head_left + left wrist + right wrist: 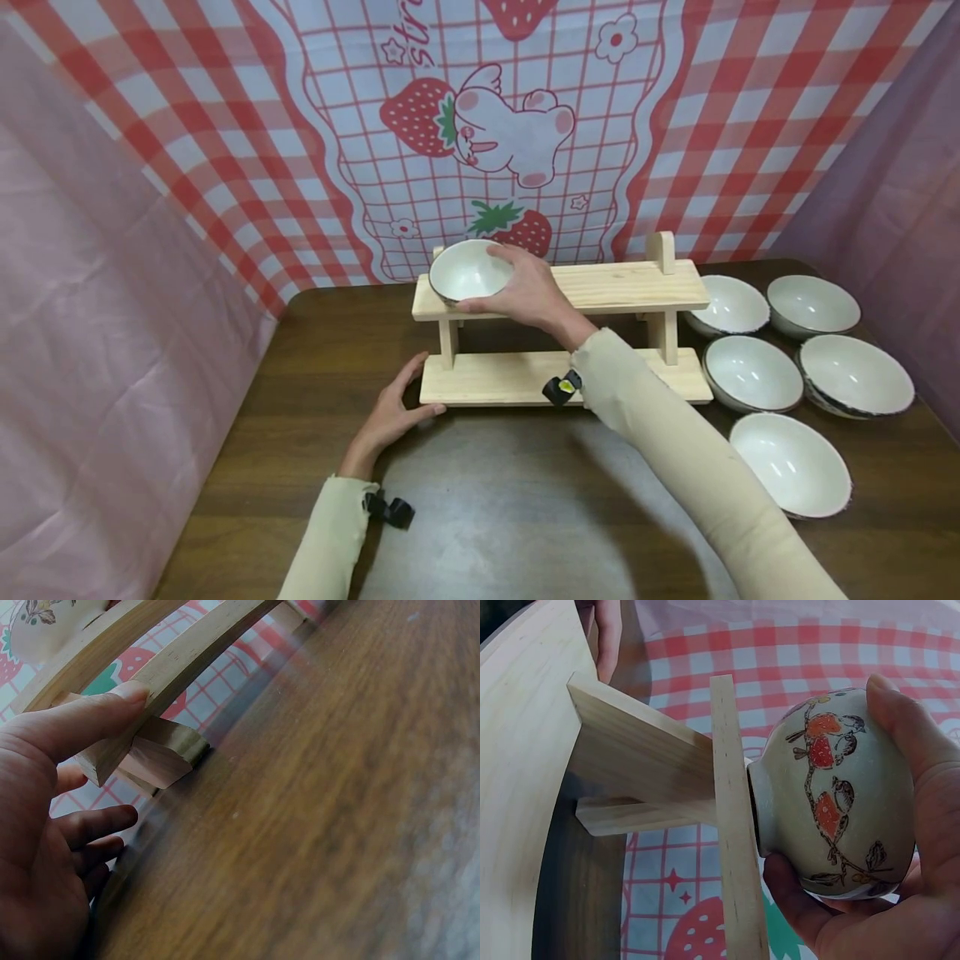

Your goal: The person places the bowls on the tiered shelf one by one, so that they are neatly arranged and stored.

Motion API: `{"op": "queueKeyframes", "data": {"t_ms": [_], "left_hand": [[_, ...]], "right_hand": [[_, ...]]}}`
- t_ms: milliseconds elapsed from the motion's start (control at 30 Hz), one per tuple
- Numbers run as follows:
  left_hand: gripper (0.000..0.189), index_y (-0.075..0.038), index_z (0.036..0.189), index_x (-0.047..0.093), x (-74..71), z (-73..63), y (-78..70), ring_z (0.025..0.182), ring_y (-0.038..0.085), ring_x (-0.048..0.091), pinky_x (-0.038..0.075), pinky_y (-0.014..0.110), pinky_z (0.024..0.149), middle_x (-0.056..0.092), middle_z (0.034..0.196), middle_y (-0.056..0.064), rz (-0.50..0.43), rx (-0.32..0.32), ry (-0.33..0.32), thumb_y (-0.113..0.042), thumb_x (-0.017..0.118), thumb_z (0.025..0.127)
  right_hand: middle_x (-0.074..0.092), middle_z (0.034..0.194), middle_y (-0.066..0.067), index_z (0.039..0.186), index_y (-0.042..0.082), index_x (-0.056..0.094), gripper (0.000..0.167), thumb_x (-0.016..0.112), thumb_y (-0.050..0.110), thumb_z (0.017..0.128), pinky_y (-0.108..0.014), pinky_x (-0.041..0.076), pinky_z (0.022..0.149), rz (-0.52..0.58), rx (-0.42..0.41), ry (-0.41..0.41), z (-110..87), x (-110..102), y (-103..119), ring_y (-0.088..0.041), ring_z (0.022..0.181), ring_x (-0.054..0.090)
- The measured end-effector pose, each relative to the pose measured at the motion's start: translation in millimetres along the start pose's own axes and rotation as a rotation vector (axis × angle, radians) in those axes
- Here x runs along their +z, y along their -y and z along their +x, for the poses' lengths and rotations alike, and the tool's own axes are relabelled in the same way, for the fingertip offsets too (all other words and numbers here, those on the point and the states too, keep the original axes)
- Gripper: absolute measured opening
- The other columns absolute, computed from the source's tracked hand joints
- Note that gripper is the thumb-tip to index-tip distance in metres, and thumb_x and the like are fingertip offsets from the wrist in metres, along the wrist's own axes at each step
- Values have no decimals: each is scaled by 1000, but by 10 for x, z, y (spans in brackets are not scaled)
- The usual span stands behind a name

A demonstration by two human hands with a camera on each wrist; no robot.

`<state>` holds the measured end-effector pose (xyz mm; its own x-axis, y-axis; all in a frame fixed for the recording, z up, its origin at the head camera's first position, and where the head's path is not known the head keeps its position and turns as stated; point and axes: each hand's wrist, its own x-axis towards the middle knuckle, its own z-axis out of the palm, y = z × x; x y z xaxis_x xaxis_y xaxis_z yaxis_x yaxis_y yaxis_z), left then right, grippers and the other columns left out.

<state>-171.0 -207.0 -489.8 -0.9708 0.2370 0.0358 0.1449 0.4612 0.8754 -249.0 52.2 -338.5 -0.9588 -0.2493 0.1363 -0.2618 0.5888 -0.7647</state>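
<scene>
My right hand (528, 287) grips a white bowl (468, 271) by its rim, at the left end of the upper board of a two-tier wooden shelf (630, 283). In the right wrist view the bowl (832, 802) shows painted orange birds on a branch. Its foot is at the upper board and looks to be touching it. My left hand (393, 412) holds the left end of the lower board (495, 379), thumb at the front corner and index finger toward the back. The left wrist view shows that thumb (97, 720) pressed on the board, with the other fingers loosely bent below.
On the right of the brown table (247, 467) stand several similar bowls (753, 375), the nearest ones close against the shelf's right end. A red-and-white checked cloth (225, 125) with strawberries hangs behind. Pinkish cloths (90, 333) hang at both sides.
</scene>
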Motion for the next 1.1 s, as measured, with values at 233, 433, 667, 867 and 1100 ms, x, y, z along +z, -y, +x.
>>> {"op": "queueKeyframes", "data": {"t_ms": [233, 433, 667, 867, 1100], "left_hand": [[90, -14, 157, 33, -1, -5, 23, 149, 33, 35, 22, 57, 122, 42, 158, 17, -5, -3, 7, -18, 82, 83], [90, -14, 157, 33, 7, 2, 33, 149, 33, 36, 22, 57, 121, 43, 157, 18, -2, -2, 2, -16, 82, 82], [91, -11, 157, 31, 22, 5, 9, 148, 36, 36, 22, 58, 121, 42, 157, 22, -20, -4, -3, -9, 82, 82], [89, -14, 157, 33, 8, 11, 11, 148, 34, 37, 23, 58, 121, 43, 156, 19, -6, -9, 5, -13, 81, 83], [88, -16, 157, 33, -2, 4, 34, 149, 35, 36, 22, 60, 121, 42, 157, 18, -1, -5, 8, -17, 81, 83]], "right_hand": [[47, 155, -11, 149, 9, 46, 105, 90, 52, 64, -46, 44, 110, 21, 18, 2, 34, 39, -29, -29, 136, 50], [44, 157, -11, 151, 10, 43, 106, 90, 52, 66, -47, 42, 112, 48, 30, 5, 73, 70, -44, -29, 138, 47], [43, 158, -11, 152, 10, 42, 105, 88, 52, 68, -48, 41, 113, 58, 24, 13, 104, 86, -41, -29, 140, 45], [43, 158, -12, 152, 9, 41, 104, 88, 49, 69, -49, 40, 114, 53, 2, 14, 116, 95, -39, -30, 142, 43], [42, 157, -14, 153, 9, 39, 103, 89, 45, 70, -48, 41, 113, 90, -23, 21, 111, 110, -35, -31, 140, 44]]}}
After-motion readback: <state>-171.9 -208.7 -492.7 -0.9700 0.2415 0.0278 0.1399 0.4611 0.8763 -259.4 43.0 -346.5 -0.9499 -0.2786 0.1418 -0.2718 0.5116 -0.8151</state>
